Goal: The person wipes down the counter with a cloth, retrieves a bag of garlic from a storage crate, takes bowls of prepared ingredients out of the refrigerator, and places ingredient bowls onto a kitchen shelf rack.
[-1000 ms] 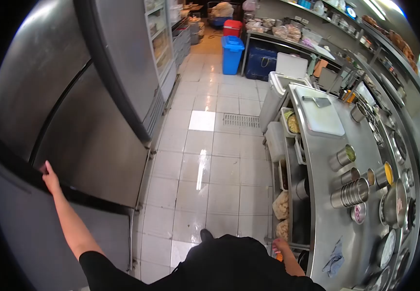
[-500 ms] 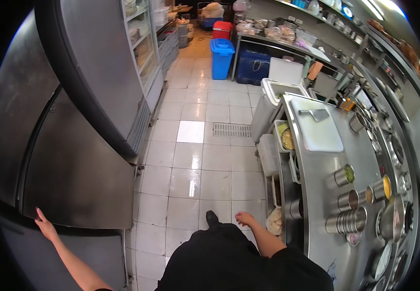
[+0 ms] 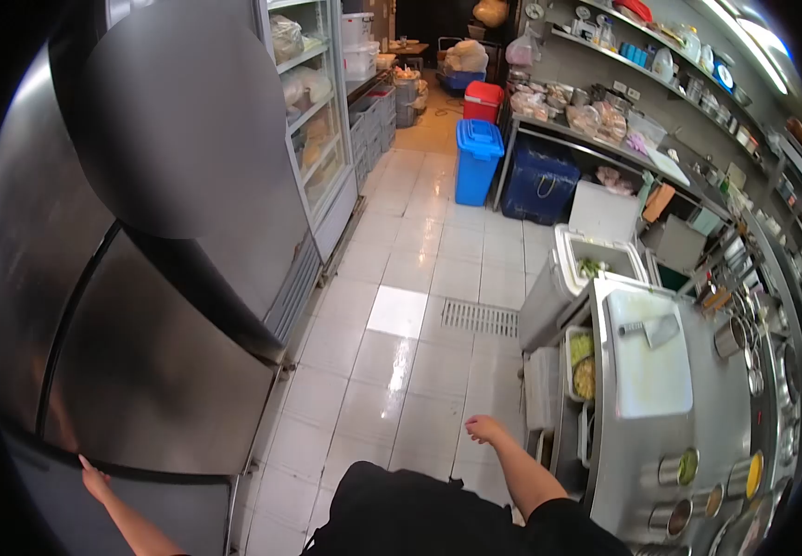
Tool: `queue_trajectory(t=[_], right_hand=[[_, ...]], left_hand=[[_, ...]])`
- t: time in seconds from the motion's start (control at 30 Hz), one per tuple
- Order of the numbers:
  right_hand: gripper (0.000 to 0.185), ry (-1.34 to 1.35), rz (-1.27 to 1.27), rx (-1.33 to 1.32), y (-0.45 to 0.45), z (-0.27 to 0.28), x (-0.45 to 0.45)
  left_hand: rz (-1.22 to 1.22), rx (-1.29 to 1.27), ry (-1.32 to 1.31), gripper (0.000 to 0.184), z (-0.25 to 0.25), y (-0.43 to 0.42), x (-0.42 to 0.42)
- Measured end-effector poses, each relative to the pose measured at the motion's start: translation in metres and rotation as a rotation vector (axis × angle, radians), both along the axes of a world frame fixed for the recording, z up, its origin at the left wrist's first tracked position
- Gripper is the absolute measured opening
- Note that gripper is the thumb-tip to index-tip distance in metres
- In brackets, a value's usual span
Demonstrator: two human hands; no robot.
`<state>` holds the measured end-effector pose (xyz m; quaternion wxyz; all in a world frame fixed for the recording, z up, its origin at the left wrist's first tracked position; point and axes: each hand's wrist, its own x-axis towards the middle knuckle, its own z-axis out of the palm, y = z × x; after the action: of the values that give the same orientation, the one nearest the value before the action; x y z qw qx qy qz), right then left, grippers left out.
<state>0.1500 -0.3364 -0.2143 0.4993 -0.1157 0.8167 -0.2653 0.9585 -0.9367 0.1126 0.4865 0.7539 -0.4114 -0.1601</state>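
My left hand (image 3: 96, 479) is at the lower left, touching the bottom edge of a steel fridge door (image 3: 165, 371). One finger is stretched up against the metal; the other fingers are partly hidden. A dark seam separates this door from another steel panel (image 3: 35, 241). Loosely curled, with nothing visible in it, my right hand (image 3: 482, 429) hangs over the tiled floor (image 3: 429, 389) in front of me. To its right is the steel counter (image 3: 623, 463), bearing a white cutting board (image 3: 653, 380) with a cleaver (image 3: 656, 331) lying on it.
Metal cups (image 3: 674, 468) stand on the counter. Under it are food tubs (image 3: 581, 361). Beyond stands an open white bin (image 3: 605, 264). A floor drain (image 3: 480, 317), a blue bin (image 3: 480, 162) and a red bin (image 3: 483, 100) are ahead. A glass-fronted fridge (image 3: 313, 120) lines the left.
The view has tilted up and turned left, so the counter sits lower and farther right. My left hand stays at the door's bottom edge. My right hand remains curled in the air.
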Motion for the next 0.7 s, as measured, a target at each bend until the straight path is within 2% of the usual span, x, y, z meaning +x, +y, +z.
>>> queue_trajectory(t=[0.03, 0.07, 0.13, 0.17, 0.2, 0.23, 0.27, 0.3, 0.37, 0.4, 0.47, 0.5, 0.53, 0.57, 0.6, 0.63, 0.67, 0.7], right_hand=[[0.033, -0.024, -0.059, -0.108, -0.026, 0.005, -0.022], [0.033, -0.011, -0.055, -0.115, -0.051, 0.012, -0.042], [0.033, -0.053, -0.109, -0.263, -0.101, 0.024, -0.078], [0.033, -0.049, -0.104, -0.264, -0.122, 0.024, -0.101], [0.033, -0.068, -0.102, -0.281, -0.14, 0.019, -0.12], [0.033, -0.088, -0.1, -0.297, -0.159, 0.01, -0.138], [0.03, -0.093, -0.11, -0.281, -0.171, -0.004, -0.157], [0.028, -0.069, -0.025, -0.19, -0.176, -0.039, -0.18], [0.026, -0.057, 0.104, 0.021, -0.17, -0.084, -0.223], [0.025, -0.08, 0.156, 0.151, -0.159, -0.092, -0.236], [0.027, -0.265, 0.106, 0.436, -0.148, -0.096, -0.264], [0.024, -0.263, -0.055, 0.363, -0.147, -0.072, -0.28], [0.021, -0.265, -0.211, 0.295, -0.144, -0.048, -0.294], [0.021, -0.274, -0.191, 0.308, -0.138, -0.052, -0.318], [0.022, -0.251, -0.141, 0.185, -0.123, -0.066, -0.34], [0.023, -0.23, -0.089, 0.058, -0.116, -0.083, -0.359], [0.023, -0.236, -0.067, 0.057, -0.119, -0.094, -0.374], [0.023, -0.3, -0.334, 0.099, -0.129, -0.097, -0.39]], left_hand=[[-0.177, -0.098, 0.123, 0.061, -0.033, 0.008, -0.012], [-0.104, -0.186, 0.118, 0.059, -0.073, 0.019, -0.041], [-0.213, -0.073, 0.39, 0.055, -0.154, 0.06, -0.104], [-0.294, 0.091, 0.378, 0.05, -0.201, 0.088, -0.142], [-0.284, 0.197, 0.678, 0.05, -0.248, 0.114, -0.19], [-0.645, 0.486, -0.221, 0.04, -0.28, 0.155, -0.215], [-0.75, 0.83, -0.364, 0.04, -0.31, 0.183, -0.259], [-0.846, 1.044, -0.36, 0.041, -0.336, 0.19, -0.315], [-1.096, 1.215, -0.379, 0.043, -0.363, 0.182, -0.426], [-1.215, 1.229, -0.39, 0.045, -0.377, 0.169, -0.478], [-1.447, 1.136, -0.436, 0.049, -0.396, 0.124, -0.577], [-1.554, 1.01, -0.474, 0.052, -0.406, 0.094, -0.622], [-1.526, 0.416, -0.576, 0.054, -0.414, 0.08, -0.656], [-1.736, 0.566, -0.652, 0.051, -0.41, 0.024, -0.697], [-1.949, 0.718, -0.703, 0.048, -0.395, -0.044, -0.741], [-1.504, 1.039, -0.247, 0.046, -0.379, -0.088, -0.782], [-1.305, 0.945, -0.397, 0.047, -0.337, -0.127, -0.832], [-1.325, 0.738, -0.431, 0.035, -0.332, -0.178, -0.866]])
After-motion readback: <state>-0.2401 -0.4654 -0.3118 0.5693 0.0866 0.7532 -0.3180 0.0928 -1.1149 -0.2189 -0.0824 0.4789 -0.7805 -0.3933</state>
